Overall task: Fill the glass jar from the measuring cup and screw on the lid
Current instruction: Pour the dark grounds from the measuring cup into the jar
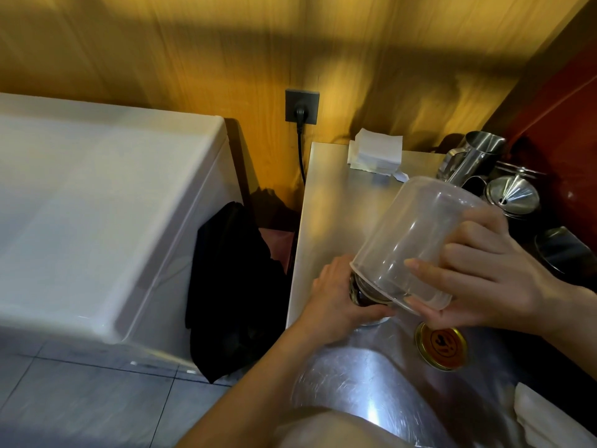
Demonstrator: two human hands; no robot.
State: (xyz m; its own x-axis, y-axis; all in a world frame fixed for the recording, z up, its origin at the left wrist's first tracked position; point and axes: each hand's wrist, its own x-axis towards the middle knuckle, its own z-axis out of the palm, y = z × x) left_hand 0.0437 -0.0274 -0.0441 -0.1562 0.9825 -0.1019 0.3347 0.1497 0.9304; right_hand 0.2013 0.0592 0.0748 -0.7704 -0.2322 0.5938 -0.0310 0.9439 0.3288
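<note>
My right hand grips a clear plastic measuring cup, tipped almost upside down with its rim over the mouth of the glass jar. The cup looks nearly empty. The jar holds dark liquid and stands on the steel counter. Around the jar's left side, my left hand is closed and hides most of it. The gold lid lies flat on the counter just right of the jar, below my right hand.
A stack of white napkins sits at the counter's back. A steel pitcher, a steel funnel and other metal ware crowd the right side. A white appliance and a black cloth are left of the counter.
</note>
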